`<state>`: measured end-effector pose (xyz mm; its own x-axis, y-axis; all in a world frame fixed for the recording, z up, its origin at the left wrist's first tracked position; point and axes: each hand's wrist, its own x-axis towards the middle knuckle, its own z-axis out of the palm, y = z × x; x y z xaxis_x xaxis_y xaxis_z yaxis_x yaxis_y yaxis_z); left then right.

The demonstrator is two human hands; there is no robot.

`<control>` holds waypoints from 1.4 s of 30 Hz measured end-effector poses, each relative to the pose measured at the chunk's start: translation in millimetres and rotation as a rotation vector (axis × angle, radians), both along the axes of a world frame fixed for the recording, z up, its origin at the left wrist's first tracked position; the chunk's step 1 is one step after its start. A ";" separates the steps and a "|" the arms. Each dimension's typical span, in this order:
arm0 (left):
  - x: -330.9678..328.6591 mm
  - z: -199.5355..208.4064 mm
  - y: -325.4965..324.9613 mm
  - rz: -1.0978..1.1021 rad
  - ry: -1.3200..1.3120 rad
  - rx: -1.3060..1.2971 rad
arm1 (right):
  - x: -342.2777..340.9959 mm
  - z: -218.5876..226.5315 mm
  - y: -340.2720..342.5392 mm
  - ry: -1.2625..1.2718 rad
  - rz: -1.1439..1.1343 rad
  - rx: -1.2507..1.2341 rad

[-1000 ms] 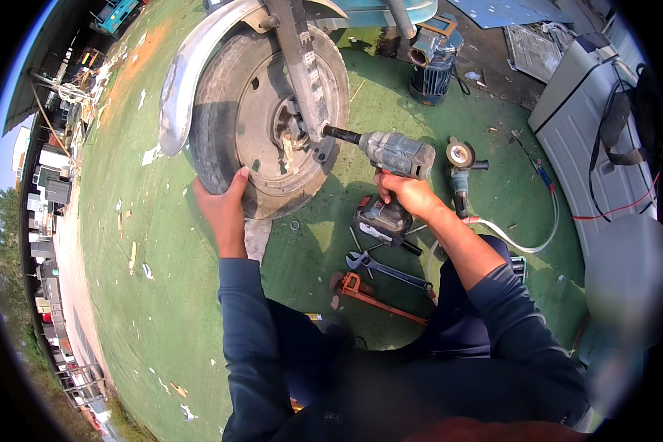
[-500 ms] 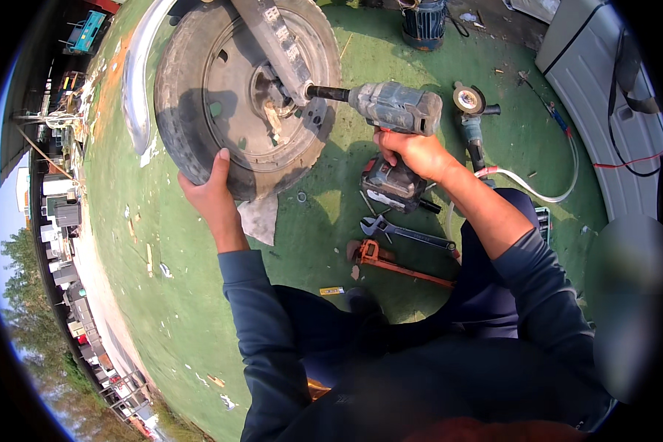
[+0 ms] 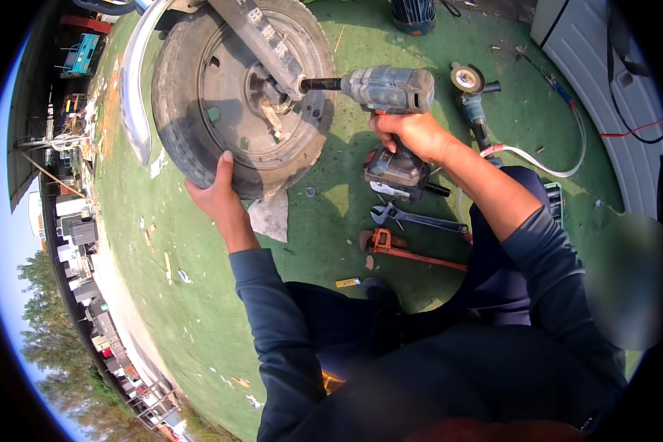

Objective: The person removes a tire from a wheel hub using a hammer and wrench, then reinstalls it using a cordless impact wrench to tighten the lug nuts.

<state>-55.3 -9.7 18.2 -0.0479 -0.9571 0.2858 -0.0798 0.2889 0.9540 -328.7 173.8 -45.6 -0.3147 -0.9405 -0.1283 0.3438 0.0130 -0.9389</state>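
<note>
Fingers (image 3: 382, 127) hold an impact wrench (image 3: 390, 90) and wheel (image 3: 232, 110).

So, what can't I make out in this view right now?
In the head view:
Inside the long black cylindrical socket: hidden by its own wall.
Bare left grip: fingertips hidden behind the dark rubber tyre.
Dark blue ribbed machine: top cut off by the upper edge.
Large greyish rounded shape at far right: too blurred to identify.
</note>
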 end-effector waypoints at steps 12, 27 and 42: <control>-0.5 2.7 1.9 -0.008 0.011 0.012 | 1.0 -6.5 -1.7 -0.126 0.009 0.035; 0.5 -0.2 -4.8 0.007 -0.002 0.030 | -4.6 8.4 1.9 0.234 0.002 0.059; 2.2 -2.8 -6.2 0.034 -0.017 -0.001 | -8.9 -5.2 -1.4 0.241 0.020 0.044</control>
